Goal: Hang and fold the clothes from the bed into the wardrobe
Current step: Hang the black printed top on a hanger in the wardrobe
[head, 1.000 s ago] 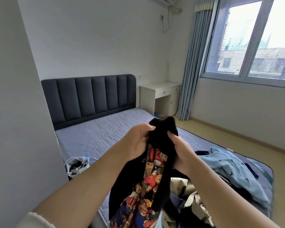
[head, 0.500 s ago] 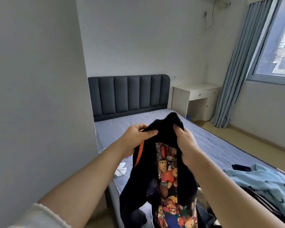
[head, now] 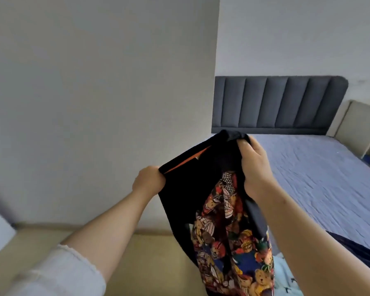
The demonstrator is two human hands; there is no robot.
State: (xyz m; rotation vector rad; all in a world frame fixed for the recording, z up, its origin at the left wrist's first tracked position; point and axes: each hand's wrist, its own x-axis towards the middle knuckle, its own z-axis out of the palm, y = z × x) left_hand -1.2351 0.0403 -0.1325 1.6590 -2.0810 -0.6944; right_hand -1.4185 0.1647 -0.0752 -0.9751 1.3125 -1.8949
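Between the two hands, off the bed's near corner: black garment [head: 188, 189] with a teddy-bear print panel, held up in the air beside the bed [head: 318, 178], with the floor [head: 154, 263] behind it
Left hand [head: 149, 180]: fingers curled, pinching one end of the black top edge where an orange strip shows
Right hand [head: 254, 165]: closed round a bunched wad of the same edge, higher up and nearer the headboard [head: 280, 103]
Step in hand: by the look of it, opening the garment out to find its shape before hanging or folding
How to do it well: let the right hand's wad feed out until it has only a corner, as the left does; then draw the hands apart and level so the edge goes taut and the cloth drops flat; keep the hem off the pale blue garment [head: 286, 272] below
Pointing: held edge slopes up from left hand to right; printed face turned to the person
Long axis: roughly vertical, top at the hands, lower end out of frame
Wardrobe: not in view
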